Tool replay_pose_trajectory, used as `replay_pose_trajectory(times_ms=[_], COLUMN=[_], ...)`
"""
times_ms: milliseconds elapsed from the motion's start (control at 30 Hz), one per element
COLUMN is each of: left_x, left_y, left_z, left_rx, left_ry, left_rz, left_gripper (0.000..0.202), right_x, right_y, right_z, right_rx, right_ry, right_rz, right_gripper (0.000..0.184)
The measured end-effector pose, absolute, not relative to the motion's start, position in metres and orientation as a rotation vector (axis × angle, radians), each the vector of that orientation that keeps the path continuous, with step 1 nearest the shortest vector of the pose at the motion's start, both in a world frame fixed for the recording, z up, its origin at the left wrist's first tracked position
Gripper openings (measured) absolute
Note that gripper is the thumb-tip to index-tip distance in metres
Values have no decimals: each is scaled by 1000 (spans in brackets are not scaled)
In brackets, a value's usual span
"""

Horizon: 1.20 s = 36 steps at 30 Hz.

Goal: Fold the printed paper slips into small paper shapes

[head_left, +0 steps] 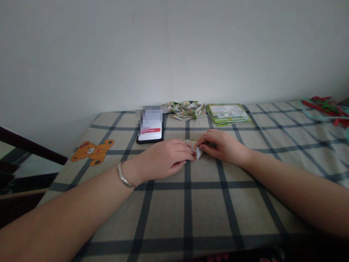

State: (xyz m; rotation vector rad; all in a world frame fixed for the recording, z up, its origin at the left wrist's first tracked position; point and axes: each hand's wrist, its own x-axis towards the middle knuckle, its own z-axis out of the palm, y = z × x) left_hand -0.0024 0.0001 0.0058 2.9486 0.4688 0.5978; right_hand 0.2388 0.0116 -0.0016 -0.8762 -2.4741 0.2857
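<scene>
Both my hands meet at the middle of a checked cloth (191, 203). My left hand (163, 158), with a silver bangle on its wrist, pinches a small folded piece of printed paper (195, 151) from the left. My right hand (222, 145) pinches the same folded paper from the right, fingers pressed together on it. The paper lies low on the cloth between the fingertips, partly hidden by them.
Behind my hands lie a phone (150, 127) with a lit screen, a pile of several small folded paper pieces (185, 110) and a stack of green printed leaflets (227, 113). Red and green strips (325, 105) lie at the far right. A bear picture (92, 152) marks the cloth's left side.
</scene>
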Motion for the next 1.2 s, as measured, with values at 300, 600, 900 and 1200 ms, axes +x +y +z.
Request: replay_pose_trajectory(times_ms=[300, 600, 900, 1200], left_x=[-2, -2, -3, -1], left_y=[0, -2, -2, -3], left_z=[9, 10, 8, 8], left_rx=[2915, 2966, 3025, 3096], left_ry=[505, 510, 463, 475], left_rz=[547, 533, 529, 481], left_gripper=[30, 32, 32, 32], right_x=[237, 236, 235, 234], right_y=[17, 18, 18, 14], right_z=[-6, -8, -9, -5], right_rx=[-880, -920, -941, -1111], right_ry=[-2490, -2510, -2525, -2458], right_rz=[281, 291, 239, 225], right_gripper=[13, 15, 18, 14])
